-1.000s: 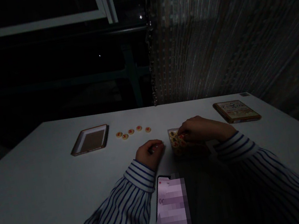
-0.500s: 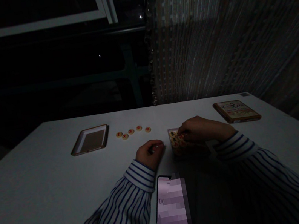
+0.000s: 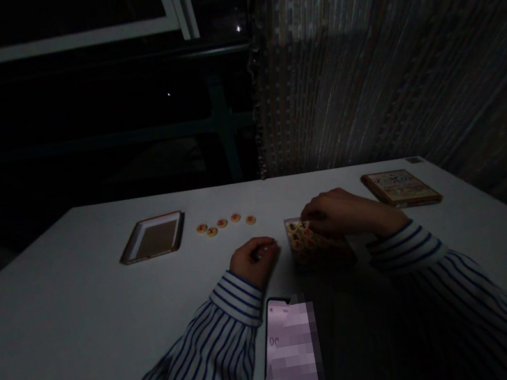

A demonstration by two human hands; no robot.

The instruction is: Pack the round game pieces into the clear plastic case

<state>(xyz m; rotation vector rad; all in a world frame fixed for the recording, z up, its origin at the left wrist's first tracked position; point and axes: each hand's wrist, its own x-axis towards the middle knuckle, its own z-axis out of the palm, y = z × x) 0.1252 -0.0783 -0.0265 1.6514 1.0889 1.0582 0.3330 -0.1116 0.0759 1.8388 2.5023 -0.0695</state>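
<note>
A box (image 3: 298,248) packed with round xiangqi pieces, marked with red and black characters, sits right of centre on the table. My right hand (image 3: 342,213) is over its far right part, fingers bent down and closed among the pieces; whatever is under the fingertips is hidden. Left of the box, my left hand (image 3: 254,260) rests on the table, its fingers curled towards the thumb with nothing visible in them. Several loose red-marked xiangqi pieces (image 3: 222,223) lie farther back, left of the box.
An upturned box lid (image 3: 180,223) lies at the left. On the far right is a flat box (image 3: 401,186) with a printed top. A lit phone (image 3: 280,322) lies near me, partly blurred out. Behind the white table (image 3: 83,309) hangs a beaded curtain (image 3: 335,72).
My right hand has shifted slightly right and back over the box, so more of the pieces show. My left hand and the loose pieces have stayed put.
</note>
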